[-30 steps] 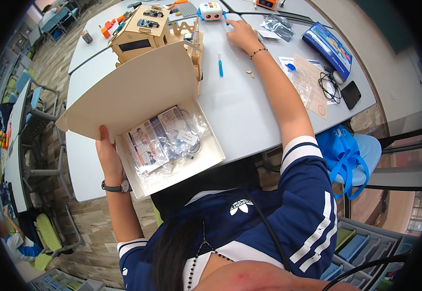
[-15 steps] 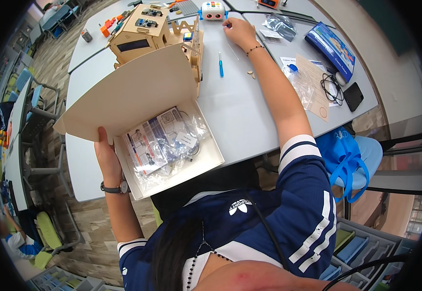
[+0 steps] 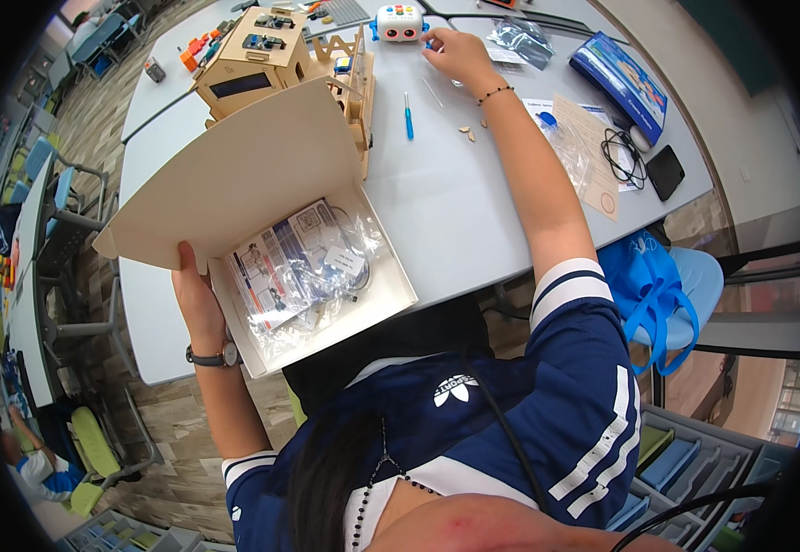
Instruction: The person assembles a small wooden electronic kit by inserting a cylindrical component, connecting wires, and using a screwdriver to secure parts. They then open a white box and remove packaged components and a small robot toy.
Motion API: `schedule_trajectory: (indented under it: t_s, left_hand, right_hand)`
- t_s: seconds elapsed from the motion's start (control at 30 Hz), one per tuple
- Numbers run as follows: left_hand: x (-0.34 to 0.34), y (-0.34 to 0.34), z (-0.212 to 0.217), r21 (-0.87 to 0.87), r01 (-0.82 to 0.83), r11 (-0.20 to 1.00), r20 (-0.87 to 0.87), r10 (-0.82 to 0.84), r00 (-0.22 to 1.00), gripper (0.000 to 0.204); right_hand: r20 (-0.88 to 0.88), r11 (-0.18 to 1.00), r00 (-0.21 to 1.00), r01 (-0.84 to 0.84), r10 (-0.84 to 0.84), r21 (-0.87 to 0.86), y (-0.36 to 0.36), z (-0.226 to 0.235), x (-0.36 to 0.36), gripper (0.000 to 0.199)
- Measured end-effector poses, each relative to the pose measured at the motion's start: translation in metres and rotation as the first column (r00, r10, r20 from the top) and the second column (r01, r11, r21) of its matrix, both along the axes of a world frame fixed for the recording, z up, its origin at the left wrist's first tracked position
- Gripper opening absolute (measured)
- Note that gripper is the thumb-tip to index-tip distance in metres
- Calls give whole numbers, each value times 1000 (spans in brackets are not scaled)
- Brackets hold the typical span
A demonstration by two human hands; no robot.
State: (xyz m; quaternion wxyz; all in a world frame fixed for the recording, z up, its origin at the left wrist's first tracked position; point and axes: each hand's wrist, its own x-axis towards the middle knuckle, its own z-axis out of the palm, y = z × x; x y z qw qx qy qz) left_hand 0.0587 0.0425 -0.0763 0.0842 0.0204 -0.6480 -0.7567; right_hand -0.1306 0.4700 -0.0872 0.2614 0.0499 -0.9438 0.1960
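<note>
Left fingers point(image 3: 195, 293) gripping open box point(image 3: 312, 276) edge, right fingers point(image 3: 446, 48) loosely curled beside small robot toy point(image 3: 400, 22).

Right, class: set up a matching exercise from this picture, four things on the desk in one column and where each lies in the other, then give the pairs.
Things:
1. blue screwdriver
2. black phone
3. bagged parts
4. small white robot toy

Places:
A. inside the open cardboard box
B. by the right hand at the far edge
C. near the table's right edge
D. between the wooden model and the right forearm

Pairs: 1-D, 2-C, 3-A, 4-B
</note>
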Motion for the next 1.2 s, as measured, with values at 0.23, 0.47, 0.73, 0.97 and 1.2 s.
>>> schedule_trajectory:
  t_s: [0.23, 0.47, 0.73, 0.97, 1.2]
  left_hand:
    - [0, 1, 2, -9, -2, 1000, -8, 2, 1000, 51]
    - [-1, -1, -1, -14, 36, 999, -25, -36, 999, 51]
    - [-1, -2, 0, -6, 41, 999, -19, -41, 999, 50]
    - [0, 1, 3, -1, 25, 1000, -11, -25, 1000, 52]
    - [-1, 0, 1, 8, 37, 999, -11, -37, 999, 54]
  right_hand:
    - [-221, 977, 972, -32, 79, 210, 13, -1, -3, 14]
    - [-255, 993, 964, -54, 80, 108, 14, 4, 1, 13]
    - [-218, 995, 971, 99, -97, -5, 14, 18, 12, 23]
    - [-318, 964, 929, 115, -189, -238, 28, 19, -1, 29]
    - [-284, 918, 951, 1, -123, -396, 63, 39, -10, 22]
